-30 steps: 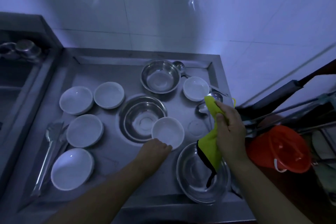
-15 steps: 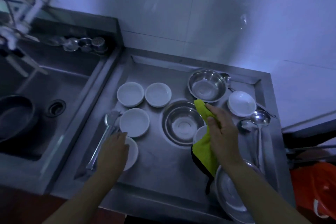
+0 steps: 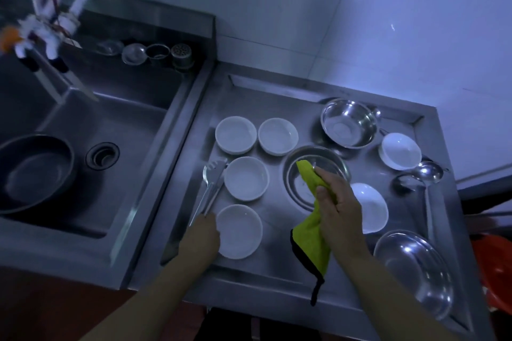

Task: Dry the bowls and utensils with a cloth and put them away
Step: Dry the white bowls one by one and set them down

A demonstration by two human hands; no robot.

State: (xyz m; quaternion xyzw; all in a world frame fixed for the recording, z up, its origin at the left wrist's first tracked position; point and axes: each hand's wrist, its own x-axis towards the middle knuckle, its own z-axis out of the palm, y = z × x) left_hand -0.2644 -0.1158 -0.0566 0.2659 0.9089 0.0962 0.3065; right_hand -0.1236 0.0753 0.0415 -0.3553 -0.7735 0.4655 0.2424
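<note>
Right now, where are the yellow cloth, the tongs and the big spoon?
yellow cloth (image 3: 311, 243): head view, lower hanging part.
tongs (image 3: 212, 187): head view, middle of arms.
ladle (image 3: 429, 171): head view, its bowl.

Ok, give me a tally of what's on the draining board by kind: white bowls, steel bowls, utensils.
White bowls: 6, first at
Steel bowls: 3, first at
Ladles: 2, first at
Tongs: 1
Total: 12
</note>
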